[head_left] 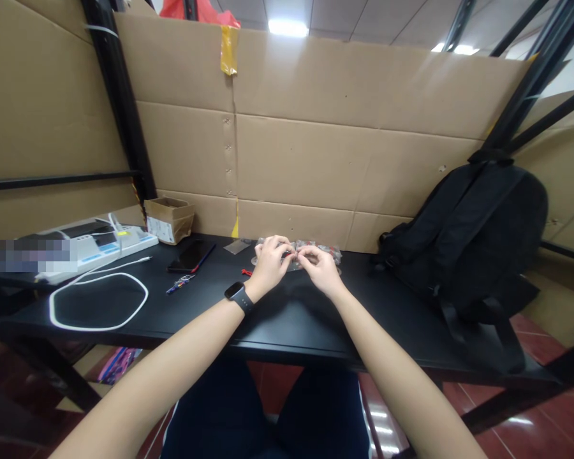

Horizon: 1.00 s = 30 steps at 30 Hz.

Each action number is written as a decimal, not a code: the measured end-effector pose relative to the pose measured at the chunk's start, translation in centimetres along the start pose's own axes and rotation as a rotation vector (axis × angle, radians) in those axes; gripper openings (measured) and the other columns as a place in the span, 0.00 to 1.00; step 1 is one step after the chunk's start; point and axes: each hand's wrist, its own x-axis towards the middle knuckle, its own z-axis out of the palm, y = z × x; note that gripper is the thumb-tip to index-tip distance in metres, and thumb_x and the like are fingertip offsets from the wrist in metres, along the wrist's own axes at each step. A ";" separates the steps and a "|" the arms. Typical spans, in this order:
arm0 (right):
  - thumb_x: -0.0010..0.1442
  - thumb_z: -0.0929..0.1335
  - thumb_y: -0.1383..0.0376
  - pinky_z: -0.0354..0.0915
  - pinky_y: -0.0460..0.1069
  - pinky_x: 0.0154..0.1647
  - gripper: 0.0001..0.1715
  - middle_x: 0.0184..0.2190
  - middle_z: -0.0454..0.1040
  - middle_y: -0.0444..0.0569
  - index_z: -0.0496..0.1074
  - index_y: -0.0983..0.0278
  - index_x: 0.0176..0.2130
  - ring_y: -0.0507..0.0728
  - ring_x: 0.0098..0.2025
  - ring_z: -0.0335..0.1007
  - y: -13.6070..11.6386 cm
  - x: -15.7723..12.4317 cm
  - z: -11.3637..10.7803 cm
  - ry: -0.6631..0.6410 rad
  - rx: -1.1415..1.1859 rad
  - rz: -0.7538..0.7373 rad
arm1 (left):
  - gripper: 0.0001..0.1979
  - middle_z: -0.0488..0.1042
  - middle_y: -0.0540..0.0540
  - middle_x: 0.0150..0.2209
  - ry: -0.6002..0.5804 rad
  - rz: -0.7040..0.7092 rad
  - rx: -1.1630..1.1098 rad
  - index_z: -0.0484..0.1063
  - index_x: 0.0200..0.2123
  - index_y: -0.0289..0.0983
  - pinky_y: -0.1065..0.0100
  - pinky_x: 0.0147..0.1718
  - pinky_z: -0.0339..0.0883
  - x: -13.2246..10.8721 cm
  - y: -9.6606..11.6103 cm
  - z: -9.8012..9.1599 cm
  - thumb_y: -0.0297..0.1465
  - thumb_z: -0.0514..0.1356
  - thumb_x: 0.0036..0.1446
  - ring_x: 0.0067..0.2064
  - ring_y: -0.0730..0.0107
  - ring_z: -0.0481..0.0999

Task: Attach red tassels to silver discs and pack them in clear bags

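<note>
My left hand [270,261], with a dark smartwatch [238,296] on its wrist, is closed in a pinch above the black table. A small red piece [287,254] shows at its fingertips; its kind is too small to make out. My right hand [319,269] meets it fingertip to fingertip, thumb and fingers pinched together, and what lies between them is mostly hidden. Just behind both hands lie clear plastic bags [333,252] with bits of red in them. Another small red piece [247,272] rests on the table left of my left hand.
On the left are a phone [191,255], a keyring [180,284], a looped white cable [146,294], a white power strip [95,250] and a small open cardboard box [169,220]. A black backpack [478,223] stands at right. A cardboard wall [306,146] closes off the back.
</note>
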 end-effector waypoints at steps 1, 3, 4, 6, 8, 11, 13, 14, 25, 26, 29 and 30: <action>0.59 0.70 0.53 0.74 0.52 0.40 0.15 0.46 0.74 0.53 0.73 0.62 0.34 0.59 0.45 0.74 0.1 0.0 0.0 -0.002 -0.066 -0.030 | 0.05 0.74 0.44 0.48 -0.007 -0.002 -0.001 0.75 0.36 0.42 0.55 0.50 0.54 0.0 0.0 0.0 0.32 0.59 0.63 0.54 0.56 0.67; 0.62 0.68 0.55 0.73 0.51 0.40 0.13 0.46 0.71 0.53 0.71 0.61 0.34 0.59 0.47 0.71 0.1 0.1 -0.1 -0.004 -0.188 -0.089 | 0.05 0.74 0.43 0.48 -0.027 -0.003 -0.016 0.74 0.37 0.42 0.54 0.52 0.54 0.0 0.1 0.0 0.33 0.58 0.63 0.54 0.56 0.67; 0.63 0.67 0.56 0.72 0.51 0.40 0.12 0.46 0.70 0.53 0.71 0.61 0.35 0.58 0.47 0.70 0.1 0.1 -0.1 -0.005 -0.233 -0.117 | 0.05 0.74 0.44 0.49 -0.042 -0.004 -0.032 0.74 0.38 0.42 0.55 0.52 0.55 0.0 0.1 -0.1 0.33 0.58 0.64 0.54 0.56 0.68; 0.64 0.65 0.58 0.70 0.50 0.39 0.09 0.44 0.69 0.53 0.70 0.61 0.35 0.58 0.47 0.69 0.1 0.1 -0.2 -0.002 -0.296 -0.165 | 0.07 0.74 0.45 0.49 -0.065 -0.011 -0.095 0.73 0.42 0.42 0.55 0.53 0.56 0.1 0.2 -0.3 0.34 0.55 0.66 0.53 0.58 0.69; 0.64 0.65 0.61 0.69 0.50 0.38 0.08 0.42 0.68 0.52 0.69 0.61 0.35 0.58 0.47 0.68 0.1 0.0 -0.3 -0.005 -0.341 -0.198 | 0.11 0.74 0.45 0.50 -0.078 -0.020 -0.195 0.70 0.48 0.43 0.57 0.53 0.59 0.3 0.1 -0.8 0.35 0.52 0.68 0.53 0.60 0.71; 0.64 0.64 0.62 0.67 0.49 0.35 0.07 0.43 0.66 0.53 0.68 0.61 0.34 0.59 0.48 0.66 -0.1 -0.1 -0.6 -0.040 -0.384 -0.221 | 0.16 0.74 0.44 0.53 -0.148 0.015 -0.321 0.68 0.54 0.43 0.59 0.55 0.61 0.6 -0.5 -1.6 0.40 0.56 0.65 0.55 0.60 0.72; 0.63 0.65 0.63 0.67 0.49 0.34 0.06 0.43 0.65 0.53 0.67 0.62 0.34 0.58 0.47 0.66 -0.2 -0.2 -0.7 -0.076 -0.400 -0.232 | 0.21 0.74 0.44 0.54 -0.222 0.056 -0.343 0.68 0.55 0.44 0.58 0.56 0.62 0.7 -1.0 -2.0 0.42 0.62 0.59 0.56 0.58 0.72; 0.63 0.65 0.64 0.67 0.48 0.34 0.05 0.44 0.65 0.53 0.68 0.62 0.34 0.58 0.47 0.66 -0.2 -0.2 -0.7 -0.093 -0.408 -0.238 | 0.23 0.74 0.44 0.54 -0.251 0.071 -0.342 0.68 0.55 0.44 0.58 0.56 0.62 0.7 -1.3 -2.1 0.42 0.64 0.57 0.56 0.57 0.72; 0.63 0.65 0.65 0.69 0.49 0.38 0.02 0.47 0.62 0.54 0.68 0.61 0.36 0.59 0.51 0.64 0.1 -0.2 -1.6 -0.135 -0.447 -0.251 | 0.18 0.78 0.48 0.46 -0.333 0.046 -0.252 0.75 0.44 0.44 0.59 0.53 0.64 0.7 -2.6 -1.9 0.40 0.68 0.50 0.50 0.59 0.75; 0.63 0.65 0.65 0.69 0.49 0.38 0.02 0.47 0.62 0.54 0.68 0.61 0.36 0.59 0.52 0.64 0.2 -0.2 -1.7 -0.135 -0.448 -0.242 | 0.17 0.78 0.48 0.46 -0.348 0.038 -0.245 0.75 0.44 0.44 0.59 0.53 0.64 0.6 -2.7 -1.9 0.41 0.68 0.50 0.50 0.59 0.76; 0.61 0.65 0.66 0.69 0.50 0.39 0.02 0.47 0.64 0.54 0.69 0.62 0.36 0.59 0.51 0.65 0.0 -0.2 -2.0 -0.148 -0.455 -0.232 | 0.17 0.79 0.48 0.45 -0.400 0.065 -0.229 0.76 0.43 0.45 0.58 0.53 0.63 0.6 -2.9 -1.8 0.43 0.68 0.50 0.50 0.57 0.75; 0.61 0.66 0.66 0.69 0.50 0.39 0.02 0.46 0.64 0.54 0.70 0.62 0.35 0.59 0.51 0.65 -0.1 -0.2 -2.0 -0.153 -0.459 -0.228 | 0.18 0.78 0.47 0.46 -0.412 0.080 -0.221 0.76 0.44 0.46 0.58 0.53 0.63 0.6 -3.1 -1.8 0.44 0.68 0.50 0.51 0.57 0.75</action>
